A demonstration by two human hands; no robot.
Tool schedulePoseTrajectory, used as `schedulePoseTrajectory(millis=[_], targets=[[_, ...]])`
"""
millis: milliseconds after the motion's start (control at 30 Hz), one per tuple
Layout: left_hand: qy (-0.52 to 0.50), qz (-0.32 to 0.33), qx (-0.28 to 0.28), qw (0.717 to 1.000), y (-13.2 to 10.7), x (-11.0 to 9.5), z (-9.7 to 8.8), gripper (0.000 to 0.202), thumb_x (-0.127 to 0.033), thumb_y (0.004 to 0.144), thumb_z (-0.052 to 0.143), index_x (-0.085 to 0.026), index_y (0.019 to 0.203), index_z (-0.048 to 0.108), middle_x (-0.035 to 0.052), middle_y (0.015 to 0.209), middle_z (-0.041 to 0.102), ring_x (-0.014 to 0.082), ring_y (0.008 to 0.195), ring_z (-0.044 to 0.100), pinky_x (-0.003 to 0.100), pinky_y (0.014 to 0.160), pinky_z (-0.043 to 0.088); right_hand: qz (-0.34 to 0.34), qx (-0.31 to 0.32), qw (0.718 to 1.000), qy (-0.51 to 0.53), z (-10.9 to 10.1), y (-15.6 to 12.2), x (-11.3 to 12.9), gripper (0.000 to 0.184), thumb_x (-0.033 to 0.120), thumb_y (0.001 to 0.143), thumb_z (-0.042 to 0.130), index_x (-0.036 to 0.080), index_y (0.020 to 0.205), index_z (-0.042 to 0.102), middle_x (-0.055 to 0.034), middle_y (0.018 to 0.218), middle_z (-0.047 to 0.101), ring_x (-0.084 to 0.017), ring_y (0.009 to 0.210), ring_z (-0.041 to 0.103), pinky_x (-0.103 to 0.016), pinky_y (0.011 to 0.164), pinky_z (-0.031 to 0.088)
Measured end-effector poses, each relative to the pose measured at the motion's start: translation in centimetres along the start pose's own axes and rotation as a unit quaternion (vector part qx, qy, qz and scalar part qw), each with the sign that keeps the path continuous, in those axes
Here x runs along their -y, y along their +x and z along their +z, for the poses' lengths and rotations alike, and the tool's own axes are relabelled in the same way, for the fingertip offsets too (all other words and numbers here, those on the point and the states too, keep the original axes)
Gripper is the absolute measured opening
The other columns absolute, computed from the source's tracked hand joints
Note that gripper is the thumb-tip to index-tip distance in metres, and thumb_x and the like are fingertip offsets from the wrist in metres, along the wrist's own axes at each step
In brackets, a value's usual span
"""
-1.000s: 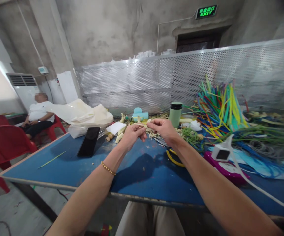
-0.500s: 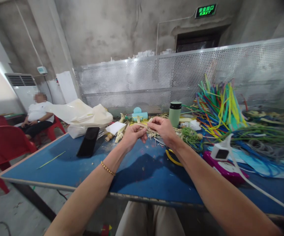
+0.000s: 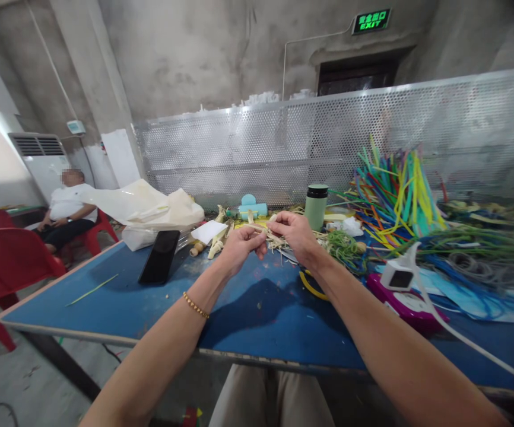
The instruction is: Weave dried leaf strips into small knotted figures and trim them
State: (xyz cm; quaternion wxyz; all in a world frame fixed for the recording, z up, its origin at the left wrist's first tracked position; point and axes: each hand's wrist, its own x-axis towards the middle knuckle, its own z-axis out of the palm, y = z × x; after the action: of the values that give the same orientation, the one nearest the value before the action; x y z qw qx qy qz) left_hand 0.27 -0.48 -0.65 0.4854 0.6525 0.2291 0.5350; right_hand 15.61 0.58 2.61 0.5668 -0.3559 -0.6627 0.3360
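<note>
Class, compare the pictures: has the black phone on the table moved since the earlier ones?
No. The black phone has shifted in no direction across the blue table: judged against the table's near left corner, it keeps its place.

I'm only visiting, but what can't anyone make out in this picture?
All in the head view:
1. Pale material: whether it is one strip or several; too small, and partly covered by the left hand and right hand.
2. Yellow curved handle: what it belongs to; the right forearm hides the rest.
3. Dark door: its lower part, behind the perforated panel.
4. Tangled strands: blurred, cut off by the right edge.
</note>
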Motion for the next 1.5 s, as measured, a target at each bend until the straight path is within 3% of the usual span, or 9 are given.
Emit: schedulePoseTrajectory(millis=[200, 333, 433, 533, 633, 767, 1000, 1300, 1500], targets=[[-0.020, -0.037, 0.006, 0.999, 0.0, -0.1, 0.1, 0.030, -0.037, 0.080, 0.070, -0.008, 0.083, 0.065, 0.0104, 0.073, 0.071, 0.0141, 0.058, 0.063, 0.027, 0.060, 0.042, -0.050, 0.003, 0.990, -0.129, -1.1, 0.7, -0.5, 0.026, 0.041, 0.073, 0.064, 0.016, 0.064, 0.060, -0.0003, 0.062, 0.057, -0.012, 0.058, 0.048, -0.026, 0.057, 0.037], [-0.074, -0.067, -0.079, 0.992, 0.3, -0.2, -0.2, 0.026, -0.033, 0.078, 0.071, -0.010, 0.088, 0.065, 0.0126, 0.083, 0.073, 0.0181, 0.069, 0.068, 0.028, 0.064, 0.044, -0.074, -0.062, 0.967, -0.234, -1.9, 1.1, -0.7, 0.032, 0.039, 0.083, 0.052, 0.014, 0.069, 0.065, -0.0049, 0.065, 0.064, -0.015, 0.059, 0.053, -0.027, 0.057, 0.037], [-0.104, -0.056, -0.110, 0.987, 0.6, 0.2, -0.6, 0.026, -0.030, 0.076, 0.073, -0.012, 0.093, 0.066, 0.0120, 0.091, 0.073, 0.0193, 0.080, 0.068, 0.028, 0.068, 0.046, -0.094, -0.012, 0.956, -0.277, -1.3, 0.9, -0.7, 0.031, 0.037, 0.083, 0.054, 0.014, 0.065, 0.067, -0.0036, 0.057, 0.062, -0.015, 0.055, 0.053, -0.027, 0.055, 0.036], [-0.108, -0.030, -0.131, 0.985, 0.8, 0.6, -0.8, 0.022, -0.028, 0.073, 0.074, -0.015, 0.090, 0.068, 0.0078, 0.095, 0.071, 0.0159, 0.082, 0.064, 0.026, 0.068, 0.045, -0.096, 0.062, 0.961, -0.250, -0.1, 0.2, -0.8, 0.031, 0.037, 0.083, 0.055, 0.014, 0.070, 0.071, -0.0021, 0.054, 0.062, -0.014, 0.053, 0.053, -0.026, 0.053, 0.037], [-0.106, -0.029, -0.133, 0.985, 0.8, 0.7, -0.7, 0.021, -0.029, 0.072, 0.075, -0.015, 0.086, 0.069, 0.0076, 0.100, 0.068, 0.0147, 0.083, 0.061, 0.026, 0.069, 0.045, -0.102, 0.066, 0.967, -0.226, 0.8, -0.2, -1.3, 0.030, 0.037, 0.082, 0.055, 0.014, 0.072, 0.072, -0.0033, 0.060, 0.066, -0.014, 0.052, 0.054, -0.025, 0.052, 0.038], [-0.082, 0.011, -0.108, 0.991, 0.7, 0.6, -0.1, 0.025, -0.032, 0.070, 0.076, -0.012, 0.083, 0.070, 0.0096, 0.111, 0.064, 0.0158, 0.088, 0.060, 0.028, 0.075, 0.047, -0.054, 0.075, 0.973, -0.211, 1.4, -0.6, -1.9, 0.028, 0.033, 0.078, 0.056, 0.015, 0.058, 0.064, -0.0007, 0.046, 0.056, -0.012, 0.045, 0.050, -0.024, 0.049, 0.037], [-0.057, 0.034, -0.168, 0.984, 0.6, 0.1, 0.3, 0.034, -0.036, 0.067, 0.080, -0.013, 0.089, 0.068, 0.0030, 0.075, 0.068, 0.0131, 0.069, 0.059, 0.028, 0.071, 0.047, -0.058, 0.065, 0.982, -0.166, 1.8, -1.0, -1.4, 0.023, 0.030, 0.075, 0.054, 0.019, 0.055, 0.053, 0.0012, 0.044, 0.053, -0.011, 0.042, 0.049, -0.024, 0.048, 0.038], [-0.064, 0.042, -0.168, 0.983, 0.7, -0.3, 0.0, 0.036, -0.031, 0.059, 0.085, -0.013, 0.088, 0.075, 0.0069, 0.083, 0.074, 0.0164, 0.077, 0.063, 0.031, 0.079, 0.047, -0.033, 0.078, 0.987, -0.136, 1.9, -1.1, -0.8, 0.023, 0.030, 0.075, 0.055, 0.020, 0.055, 0.049, 0.0027, 0.047, 0.053, -0.010, 0.037, 0.049, -0.023, 0.043, 0.040], [-0.052, 0.048, -0.194, 0.978, 0.7, -0.3, 0.0, 0.033, -0.033, 0.061, 0.082, -0.013, 0.086, 0.076, 0.0049, 0.078, 0.072, 0.0145, 0.071, 0.059, 0.030, 0.074, 0.046, -0.059, 0.093, 0.986, -0.125, 2.0, -1.2, -0.8, 0.029, 0.035, 0.080, 0.053, 0.021, 0.056, 0.044, 0.0034, 0.046, 0.050, -0.010, 0.038, 0.048, -0.023, 0.043, 0.039]])
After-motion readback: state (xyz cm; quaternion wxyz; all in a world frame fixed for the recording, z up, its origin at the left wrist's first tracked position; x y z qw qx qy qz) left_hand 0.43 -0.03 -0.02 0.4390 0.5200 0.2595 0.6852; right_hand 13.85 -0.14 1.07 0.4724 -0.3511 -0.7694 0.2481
